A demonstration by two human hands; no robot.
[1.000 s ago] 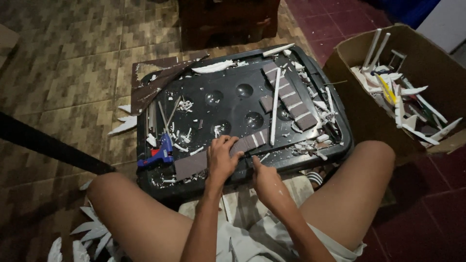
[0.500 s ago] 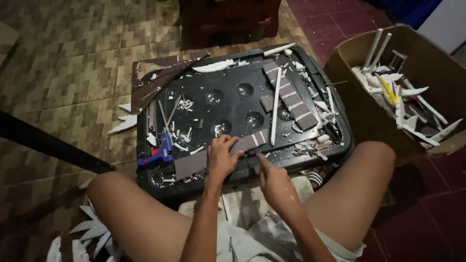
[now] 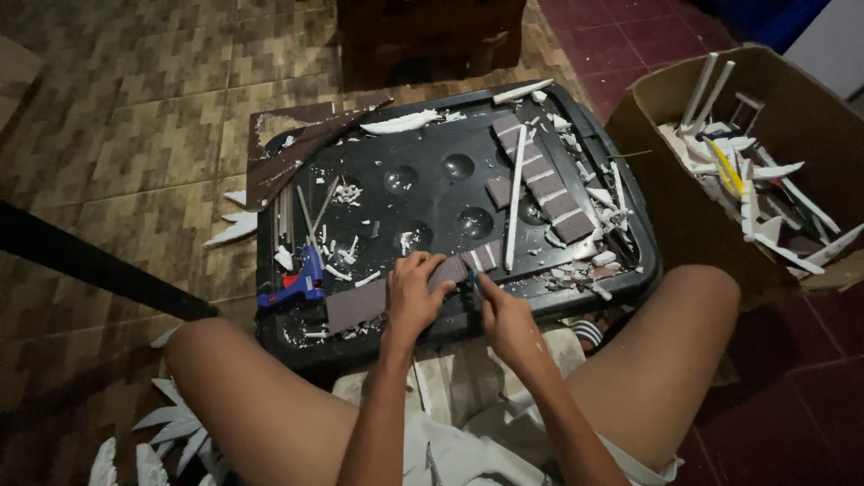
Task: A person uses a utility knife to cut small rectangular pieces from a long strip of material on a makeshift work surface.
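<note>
A long brown strip (image 3: 355,306) with white score lines lies along the near edge of a black plastic tray (image 3: 634,283). My left hand (image 3: 414,297) presses down on the middle of the strip, fingers curled over it. Just right of it, my right hand (image 3: 506,319) pinches a small bluish cutter (image 3: 472,281), whose tip touches the strip next to my left fingers. My bare knees frame the tray on both sides.
A blue glue gun (image 3: 301,283), a white stick (image 3: 515,193), a long segmented brown strip (image 3: 544,180) and several white scraps lie on the tray. A cardboard box (image 3: 666,207) of offcuts stands to the right. A dark pole (image 3: 90,265) crosses the floor on the left, with white shavings (image 3: 171,423) nearby.
My right hand with the cutter has shifted slightly at the strip's right end. The left hand stays pressed on the strip.
</note>
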